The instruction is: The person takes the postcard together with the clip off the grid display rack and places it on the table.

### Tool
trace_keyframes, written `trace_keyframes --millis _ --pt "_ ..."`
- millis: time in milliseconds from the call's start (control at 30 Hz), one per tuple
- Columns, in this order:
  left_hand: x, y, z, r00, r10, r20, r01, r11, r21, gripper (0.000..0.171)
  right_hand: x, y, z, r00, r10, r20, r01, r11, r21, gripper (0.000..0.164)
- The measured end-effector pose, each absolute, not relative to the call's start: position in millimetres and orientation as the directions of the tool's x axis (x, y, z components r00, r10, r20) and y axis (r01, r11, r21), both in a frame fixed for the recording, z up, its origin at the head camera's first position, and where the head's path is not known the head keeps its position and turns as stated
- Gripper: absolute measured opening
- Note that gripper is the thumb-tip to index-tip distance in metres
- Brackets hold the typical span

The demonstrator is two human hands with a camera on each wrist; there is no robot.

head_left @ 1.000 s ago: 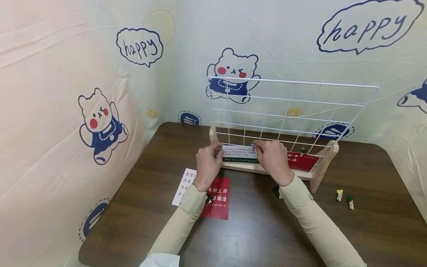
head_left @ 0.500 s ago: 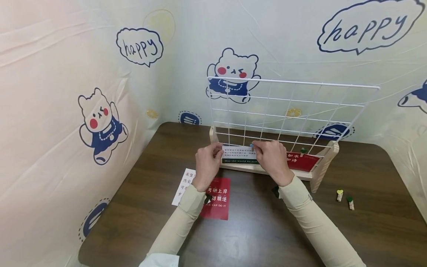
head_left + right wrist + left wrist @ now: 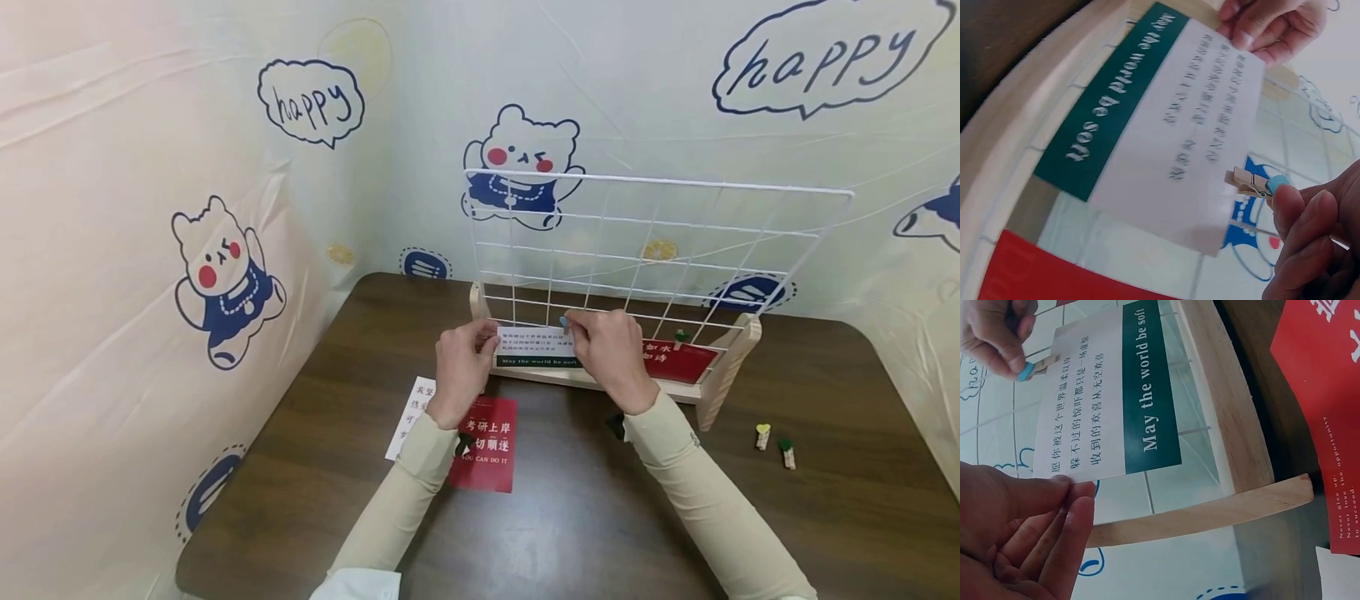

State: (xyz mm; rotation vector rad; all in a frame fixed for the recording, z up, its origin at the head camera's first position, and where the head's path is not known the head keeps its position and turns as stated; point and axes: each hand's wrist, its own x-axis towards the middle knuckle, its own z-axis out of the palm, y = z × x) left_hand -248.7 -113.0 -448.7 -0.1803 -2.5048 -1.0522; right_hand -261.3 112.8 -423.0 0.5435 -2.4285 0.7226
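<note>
A white card with a dark green band (image 3: pixel 534 343) reading "May the world be soft" leans at the low left part of the white wire grid (image 3: pixel 660 182). My left hand (image 3: pixel 461 371) pinches the card's upper left corner between thumb and fingers. At the card's top edge, toward its right side, my right hand (image 3: pixel 615 358) pinches a small wooden clothespin (image 3: pixel 1252 181) with a light blue top. In the right wrist view, the clothespin's tip overlaps the card's edge. The right hand hides part of the card in the head view.
A red card (image 3: pixel 682 360) hangs at the grid's lower right, under a green-topped clip. The wooden stand (image 3: pixel 727 367) bears the grid. Another red card (image 3: pixel 491 458) and a white card (image 3: pixel 405 417) lie front left. Two clothespins (image 3: pixel 762 437) lie at right.
My right hand has shifted slightly up and left with the clothespin. The left hand keeps its pinch on the card, and the head view has moved a little.
</note>
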Motion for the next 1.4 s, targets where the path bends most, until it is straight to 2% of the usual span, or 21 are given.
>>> trace_keyframes --millis 133,533,933,1400 --pt "-249 -113 -445 -0.9 -0.018 0.435 0.299 0.701 0.648 0.014 -258 113 -414 -0.749 -0.214 0.627 -0.536 0.753 -0.383 0.017" --pt "-246 -116 -437 -0.907 0.034 0.419 0.332 0.669 0.665 0.014 -246 118 -401 -0.745 -0.222 0.629 -0.54 0.755 -0.373 0.018" --pt "-242 -115 -435 -0.924 0.06 0.377 0.32 0.66 0.68 0.016 -239 129 -399 -0.804 -0.199 0.561 -0.476 0.78 -0.406 0.02" --pt "-234 -111 -436 -0.938 0.085 0.337 0.309 0.649 0.695 0.019 -225 155 -403 -0.82 -0.155 0.551 -0.439 0.789 -0.431 0.017"
